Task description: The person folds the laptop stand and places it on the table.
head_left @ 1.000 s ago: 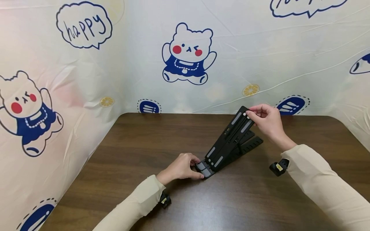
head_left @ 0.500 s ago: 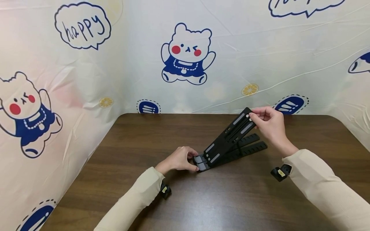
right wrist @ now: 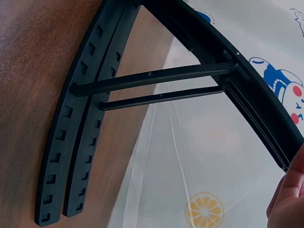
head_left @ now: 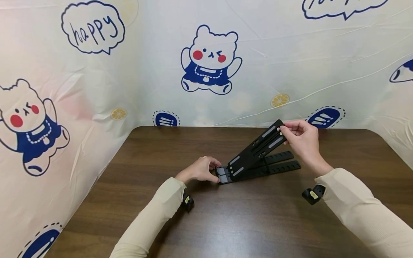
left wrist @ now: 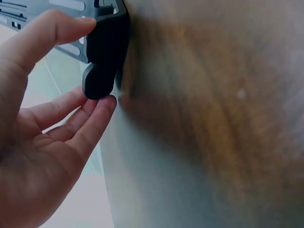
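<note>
A black folding laptop stand (head_left: 255, 152) with grey pads stands tilted up on the table, its upper arms apart from its notched base rails (head_left: 280, 166). My left hand (head_left: 200, 170) pinches the low hinged end between thumb and fingers; in the left wrist view the thumb lies on one side of the black end piece (left wrist: 102, 52) and the fingertips touch the other. At the raised end, my right hand (head_left: 303, 139) grips the upper arms' corner between thumb and fingers. In the right wrist view, two support struts (right wrist: 156, 76) link the upper part to the rails.
The brown wooden table (head_left: 258, 222) spreads around the stand. Behind it hangs a pale printed sheet (head_left: 155, 71) with bear drawings, reaching along the table's back and left edges. A small black camera (head_left: 313, 194) sits at the right cuff.
The stand's low end has moved away from me with my left hand. The base rails have swung clear of the upper arms, and the raised end has shifted slightly right with my right hand.
</note>
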Motion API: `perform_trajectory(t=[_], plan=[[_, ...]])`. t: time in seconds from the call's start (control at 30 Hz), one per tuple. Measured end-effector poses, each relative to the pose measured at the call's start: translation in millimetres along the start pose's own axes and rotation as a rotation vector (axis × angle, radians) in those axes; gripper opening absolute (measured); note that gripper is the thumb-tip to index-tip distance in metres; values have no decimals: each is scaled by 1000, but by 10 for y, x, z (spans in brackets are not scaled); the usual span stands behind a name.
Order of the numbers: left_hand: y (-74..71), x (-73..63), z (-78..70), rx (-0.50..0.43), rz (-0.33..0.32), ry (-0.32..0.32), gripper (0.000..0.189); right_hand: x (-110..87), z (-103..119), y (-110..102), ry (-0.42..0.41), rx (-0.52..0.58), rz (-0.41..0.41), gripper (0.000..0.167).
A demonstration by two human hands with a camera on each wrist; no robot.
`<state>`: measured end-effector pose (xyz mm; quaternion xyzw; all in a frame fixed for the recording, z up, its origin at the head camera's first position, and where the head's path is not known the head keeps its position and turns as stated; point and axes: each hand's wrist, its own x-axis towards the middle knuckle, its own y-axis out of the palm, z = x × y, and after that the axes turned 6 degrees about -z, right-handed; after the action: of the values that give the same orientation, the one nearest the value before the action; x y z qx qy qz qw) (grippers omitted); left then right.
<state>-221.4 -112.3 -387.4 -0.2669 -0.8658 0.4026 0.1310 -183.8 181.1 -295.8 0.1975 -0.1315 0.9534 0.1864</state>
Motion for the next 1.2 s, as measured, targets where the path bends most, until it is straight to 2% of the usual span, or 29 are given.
perform_trajectory(t=[0.1,0.13,0.17,0.2,0.33,0.37,0.43,0.47,0.57,0.63,0.77,0.9,0.97,1.03,1.13,1.2], plan=[[-17,35,31,-14,15,-6,47,4,-57,13,1,-10,-20,22],[-24,43,36,-21,19,-6,47,29,-145,13,-12,0,-22,22],[-30,52,41,-26,23,-6,47,99,-361,12,-28,1,-25,23],[-35,60,45,-29,26,-5,48,142,-488,11,-32,12,-27,24],[-56,91,51,-40,38,1,48,157,-528,2,-33,23,-24,23],[-61,100,53,-45,42,4,48,120,-419,3,-18,14,-24,21],[-72,116,58,-53,47,7,48,-21,-3,9,14,-3,-29,18],[-78,124,60,-57,50,6,48,-48,73,7,15,3,-28,17],[-97,146,69,-71,52,2,48,-82,191,4,33,-9,-27,16],[-105,161,77,-74,53,-4,48,-64,160,-4,36,-6,-17,16],[-112,181,87,-79,50,-12,48,30,-70,-22,45,39,9,19],[-108,189,87,-80,50,-16,48,245,-661,-37,83,61,6,29],[-102,192,87,-78,50,-17,48,378,-997,-68,81,135,35,30],[-94,190,88,-80,51,-16,49,394,-948,-97,92,175,90,26],[-88,181,80,-93,53,-23,50,388,-884,-173,57,230,145,19],[-81,175,73,-101,52,-25,50,334,-735,-240,34,167,150,20]])
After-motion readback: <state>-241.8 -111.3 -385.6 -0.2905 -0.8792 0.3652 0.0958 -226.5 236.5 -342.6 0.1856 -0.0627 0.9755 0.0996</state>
